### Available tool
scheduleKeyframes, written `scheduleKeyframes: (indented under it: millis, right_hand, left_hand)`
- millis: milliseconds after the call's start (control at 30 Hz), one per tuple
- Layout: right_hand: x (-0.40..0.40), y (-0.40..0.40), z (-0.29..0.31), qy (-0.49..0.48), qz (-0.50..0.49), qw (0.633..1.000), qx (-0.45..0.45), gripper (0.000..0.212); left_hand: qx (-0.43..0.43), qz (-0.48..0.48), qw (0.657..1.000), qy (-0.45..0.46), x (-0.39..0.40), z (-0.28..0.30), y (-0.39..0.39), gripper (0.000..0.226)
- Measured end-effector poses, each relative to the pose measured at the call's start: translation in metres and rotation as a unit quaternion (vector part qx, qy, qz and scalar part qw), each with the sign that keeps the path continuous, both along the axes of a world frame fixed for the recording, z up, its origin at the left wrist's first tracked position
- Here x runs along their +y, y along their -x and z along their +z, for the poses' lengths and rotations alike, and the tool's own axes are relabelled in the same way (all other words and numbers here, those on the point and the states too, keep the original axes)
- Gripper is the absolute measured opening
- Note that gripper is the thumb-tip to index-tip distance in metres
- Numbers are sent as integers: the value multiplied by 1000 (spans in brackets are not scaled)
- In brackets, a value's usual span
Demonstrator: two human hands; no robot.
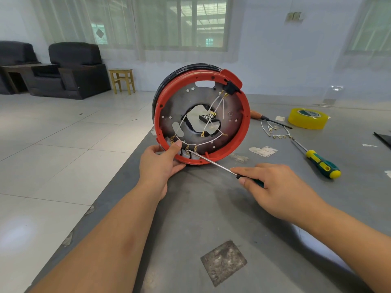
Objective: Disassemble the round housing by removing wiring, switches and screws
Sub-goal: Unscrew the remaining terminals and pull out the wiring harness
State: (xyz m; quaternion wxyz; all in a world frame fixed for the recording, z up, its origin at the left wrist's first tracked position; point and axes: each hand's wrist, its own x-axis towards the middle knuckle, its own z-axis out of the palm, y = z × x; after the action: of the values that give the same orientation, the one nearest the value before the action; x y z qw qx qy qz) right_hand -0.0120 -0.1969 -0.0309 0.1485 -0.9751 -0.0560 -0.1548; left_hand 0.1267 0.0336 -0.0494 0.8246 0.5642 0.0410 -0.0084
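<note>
Upright on the table (211,208), the round housing (202,115) is steadied by left hand (160,163) fingers clamped on its rim, while right hand (273,187) fingers grip a screwdriver (213,163) aimed at a switch (186,152)

The right hand (275,187) hides most of the screwdriver handle (259,183).

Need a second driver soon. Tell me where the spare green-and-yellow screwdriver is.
The spare screwdriver lies on the grey table at the right of the head view, just nearer than the yellow tape roll.
</note>
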Motion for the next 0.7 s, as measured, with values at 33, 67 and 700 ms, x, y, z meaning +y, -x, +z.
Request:
scheduleKeyframes:
  millis: [33,67,700]
  right_hand:
    - [0,-1,0,3,-3,1000,0,35]
    - [-1,-1,0,4,-5,1000,1,35]
    - [11,11,8,175,-53,983,-11,54]
  left_hand:
    - [-1,1,1000,2,0,0,0,52]
    - [-1,2,1000,4,0,0,0,52]
    - [16,3,1000,23,1,-1,-3,48]
